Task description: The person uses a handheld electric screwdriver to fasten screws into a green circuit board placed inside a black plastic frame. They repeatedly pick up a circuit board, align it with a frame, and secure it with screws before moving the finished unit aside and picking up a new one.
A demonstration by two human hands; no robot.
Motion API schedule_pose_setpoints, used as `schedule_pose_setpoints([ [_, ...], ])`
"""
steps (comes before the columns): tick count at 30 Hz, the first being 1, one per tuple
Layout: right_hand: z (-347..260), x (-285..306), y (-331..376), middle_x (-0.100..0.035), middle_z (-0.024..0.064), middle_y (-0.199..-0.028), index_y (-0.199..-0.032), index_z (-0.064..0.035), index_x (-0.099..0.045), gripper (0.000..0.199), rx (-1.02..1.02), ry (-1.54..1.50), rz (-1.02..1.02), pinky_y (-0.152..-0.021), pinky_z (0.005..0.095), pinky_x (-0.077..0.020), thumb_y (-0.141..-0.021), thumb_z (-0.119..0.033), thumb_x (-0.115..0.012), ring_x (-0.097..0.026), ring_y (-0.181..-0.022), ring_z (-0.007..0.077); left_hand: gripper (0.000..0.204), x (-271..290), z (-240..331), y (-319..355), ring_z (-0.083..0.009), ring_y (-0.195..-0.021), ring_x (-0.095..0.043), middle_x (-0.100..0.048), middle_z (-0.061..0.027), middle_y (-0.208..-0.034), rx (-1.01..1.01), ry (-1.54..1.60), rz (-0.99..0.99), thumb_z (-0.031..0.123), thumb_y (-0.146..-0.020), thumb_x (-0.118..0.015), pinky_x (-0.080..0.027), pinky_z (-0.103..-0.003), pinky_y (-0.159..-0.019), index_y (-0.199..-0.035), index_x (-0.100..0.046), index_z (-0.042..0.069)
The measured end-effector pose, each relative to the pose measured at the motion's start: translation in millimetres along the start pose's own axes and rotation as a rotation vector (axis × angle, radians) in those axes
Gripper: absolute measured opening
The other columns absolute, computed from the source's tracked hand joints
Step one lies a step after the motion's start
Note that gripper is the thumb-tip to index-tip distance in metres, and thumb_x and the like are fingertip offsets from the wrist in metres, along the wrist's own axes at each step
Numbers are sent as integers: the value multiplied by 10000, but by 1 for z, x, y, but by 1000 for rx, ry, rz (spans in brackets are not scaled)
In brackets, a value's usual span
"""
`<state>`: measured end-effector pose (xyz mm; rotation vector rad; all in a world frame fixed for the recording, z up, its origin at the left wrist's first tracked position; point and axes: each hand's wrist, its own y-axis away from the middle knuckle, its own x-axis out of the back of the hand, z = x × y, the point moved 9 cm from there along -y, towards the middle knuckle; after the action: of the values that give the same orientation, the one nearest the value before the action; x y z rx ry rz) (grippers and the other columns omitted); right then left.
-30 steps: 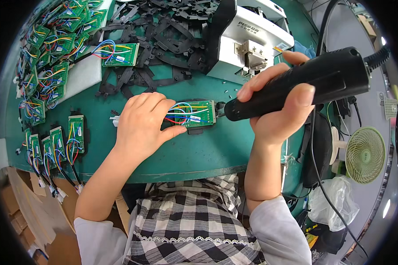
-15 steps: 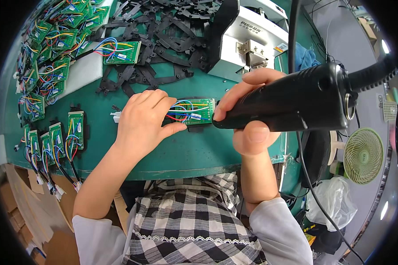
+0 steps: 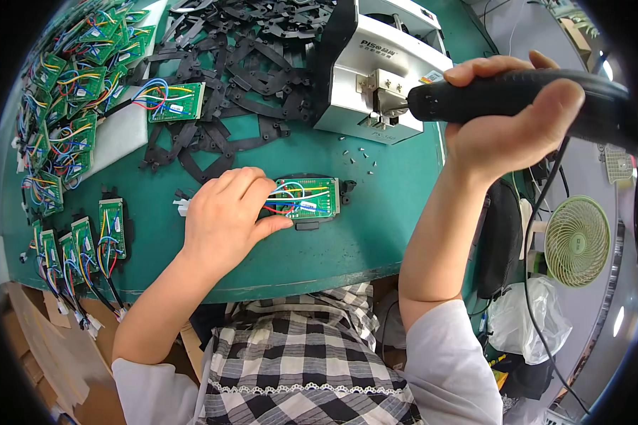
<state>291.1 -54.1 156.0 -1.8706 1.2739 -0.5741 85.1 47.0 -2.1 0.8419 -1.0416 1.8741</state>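
My left hand (image 3: 223, 223) is closed on the wired left end of a green circuit board (image 3: 325, 197), pinching it with thumb and fingers. The board lies flat over a black plastic bracket (image 3: 307, 226), whose ends stick out around it. Colored wires run from the board under my palm, and a white connector (image 3: 182, 207) shows beyond it. At the right, my right hand (image 3: 500, 138) grips a black electric screwdriver (image 3: 485, 98). Its tip is at the metal outlet of a white and black screw feeder (image 3: 358, 67); whether a screw is on the bit cannot be seen.
Several loose screws (image 3: 361, 152) lie before the feeder. Black brackets (image 3: 262, 74) are piled at the back, and wired boards (image 3: 78, 92) are heaped at far left beside white foam (image 3: 124, 131). More boards (image 3: 111, 227) stand near left. A cable (image 3: 532, 304) and green fan (image 3: 578, 241) are right.
My right hand has lifted the screwdriver off the board's right end and carried it up and right to the feeder. My left hand still holds the board; the view has shifted slightly.
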Motion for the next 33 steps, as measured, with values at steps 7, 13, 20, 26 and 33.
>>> schedule_pose_setpoints([
  [7,4,-23,8,-550,142,-549,-1017,107,-444,677,-23,61,-61,-428,281,-463,-892,-554,-523,-561,-420,212,407,2,3,1,-222,-861,-604,-618,-19,-961,-15,-23,10,353,-633,-773,-479,-352,-714,-921,-653,91],
  [13,-3,-20,20,-565,150,-592,-1054,109,-446,668,11,23,-33,-446,288,-473,-895,-534,-530,-570,-441,218,363,5,5,3,-199,-867,-612,-622,-2,-953,-38,-35,52,332,-637,-773,-482,-335,-700,-894,-677,95],
  [20,3,-56,57,-549,115,-566,-1131,96,-407,738,-231,29,-198,-435,282,-462,-887,-598,-468,-556,-439,197,348,4,3,6,-217,-885,-613,-624,-13,-973,-65,-8,64,295,-634,-775,-482,-338,-711,-889,-666,84],
  [26,-1,-92,84,-559,121,-582,-1109,91,-434,714,-303,-226,-311,-403,264,-442,-864,-574,-521,-538,-412,181,334,4,2,7,-220,-909,-614,-629,-12,-985,-66,13,67,290,-648,-770,-479,-349,-720,-893,-665,88],
  [33,1,-106,93,-570,112,-581,-1093,68,-463,585,-244,-251,-346,-411,251,-436,-880,-468,-555,-541,-419,159,341,3,0,7,-216,-907,-620,-634,-15,-997,-61,37,65,293,-649,-767,-482,-358,-721,-909,-670,94],
])
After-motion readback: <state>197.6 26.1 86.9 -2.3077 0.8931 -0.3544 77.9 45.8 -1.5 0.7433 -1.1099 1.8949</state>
